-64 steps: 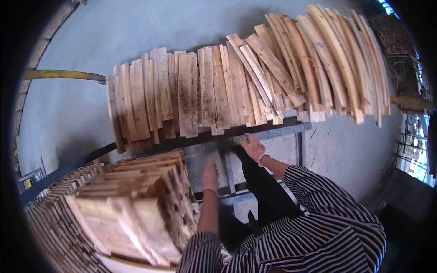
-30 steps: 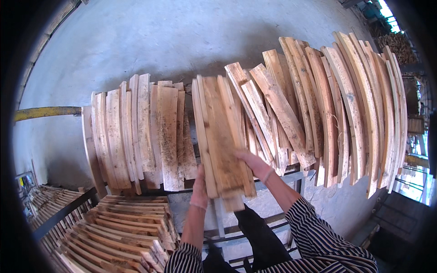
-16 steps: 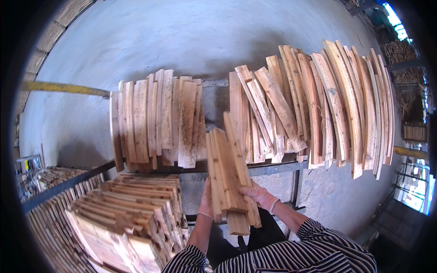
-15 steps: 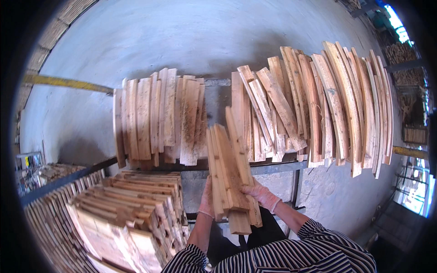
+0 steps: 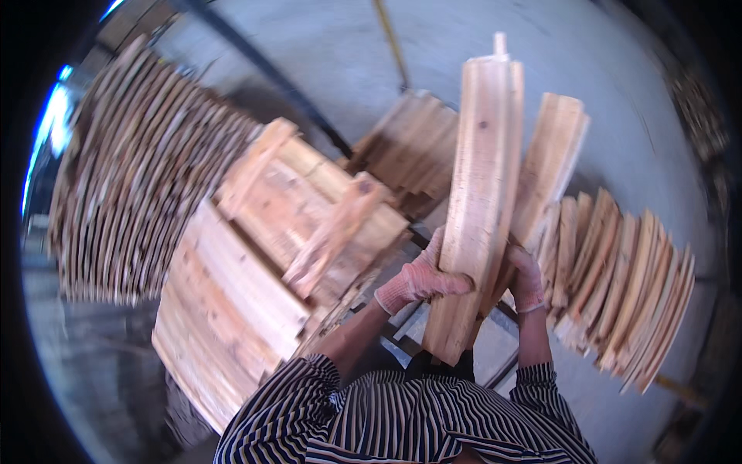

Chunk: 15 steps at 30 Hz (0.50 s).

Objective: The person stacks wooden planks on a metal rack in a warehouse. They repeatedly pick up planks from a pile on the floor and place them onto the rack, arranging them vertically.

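Note:
A bundle of several wooden boards [image 5: 481,185] stands steeply in front of me, gripped low down by both hands. My left hand [image 5: 425,278], in a pale pink glove, is closed around the left edge, its thumb lying across the front board. On the other side my right hand [image 5: 527,280], gloved too, is closed against the boards; its fingertips are partly hidden. One board [image 5: 553,155] leans out to the right from the rest. Left of the bundle is a big stack of boards [image 5: 224,301], with a few short pieces [image 5: 332,232] lying crosswise on top.
A long row of thin boards [image 5: 131,185] fills the far left. Behind the bundle lies a blurred pile of boards [image 5: 406,155], and another row of boards [image 5: 630,278] is at the right. A dark metal bar [image 5: 270,73] runs behind the stack.
My view has swung left, so the big stack now sits nearer the middle. Both hands still hold the boards, which have come up higher and nearer; my left thumb now shows across the front.

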### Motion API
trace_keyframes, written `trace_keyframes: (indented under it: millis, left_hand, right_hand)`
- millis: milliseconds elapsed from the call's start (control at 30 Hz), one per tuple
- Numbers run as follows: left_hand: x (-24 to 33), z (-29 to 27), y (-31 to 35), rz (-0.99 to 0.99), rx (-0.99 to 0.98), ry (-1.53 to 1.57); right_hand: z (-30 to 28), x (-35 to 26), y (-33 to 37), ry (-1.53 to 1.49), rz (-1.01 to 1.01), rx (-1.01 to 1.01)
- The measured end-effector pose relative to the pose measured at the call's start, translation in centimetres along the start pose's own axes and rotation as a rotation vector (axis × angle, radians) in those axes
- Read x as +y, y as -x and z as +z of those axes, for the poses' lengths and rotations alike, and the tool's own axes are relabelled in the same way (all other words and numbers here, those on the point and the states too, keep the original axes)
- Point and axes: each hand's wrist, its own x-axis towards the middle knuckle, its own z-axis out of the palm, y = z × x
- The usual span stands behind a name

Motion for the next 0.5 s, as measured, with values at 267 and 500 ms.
trace_keyframes:
  millis: [267,500]
  left_hand:
    - [20.7,0.1,17.3,0.405,0.444,-0.211]
    - [24.7,-10.2,34.1,0.760,0.715,-0.647]
  right_hand:
    - [22.7,-2.0,-0.1,1.220,-0.791,-0.226]
    - [41.8,3.5,-1.6,0.796,-0.648,-0.599]
